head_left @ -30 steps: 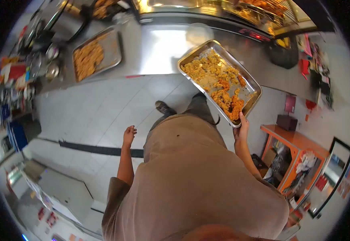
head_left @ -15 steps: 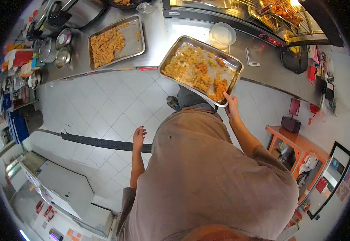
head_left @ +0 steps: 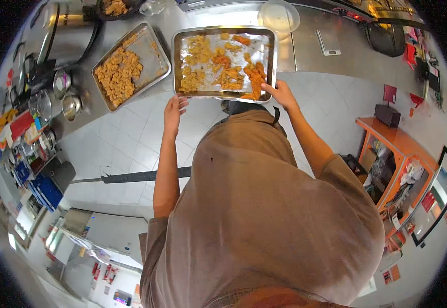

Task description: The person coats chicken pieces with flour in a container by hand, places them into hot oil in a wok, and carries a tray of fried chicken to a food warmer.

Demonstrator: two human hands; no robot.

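A shallow metal tray [head_left: 225, 96] with pieces of fried chicken [head_left: 228, 77] spread over its bottom is at the edge of the steel counter. My right hand [head_left: 281, 94] grips its near right corner, thumb over the rim beside a dark orange piece. My left hand [head_left: 174, 110] is at the near left corner, fingers apart and fingertips right at the rim. To the left, a second metal tray [head_left: 157, 69] lies at an angle on the counter, with a heap of fried chicken pieces [head_left: 118, 77] in it.
On the steel counter [head_left: 308, 59] are a round translucent tub [head_left: 279, 16], a small scale [head_left: 328, 42] and a black bag [head_left: 385, 40]. Metal bowls [head_left: 71, 107] stand at the left. An orange shelf unit [head_left: 387, 134] is at the right, and a black strip [head_left: 141, 176] crosses the tiled floor.
The tray in my right hand has moved left and swung level along the counter. My left hand has come up from beside my body to the tray's near left corner.
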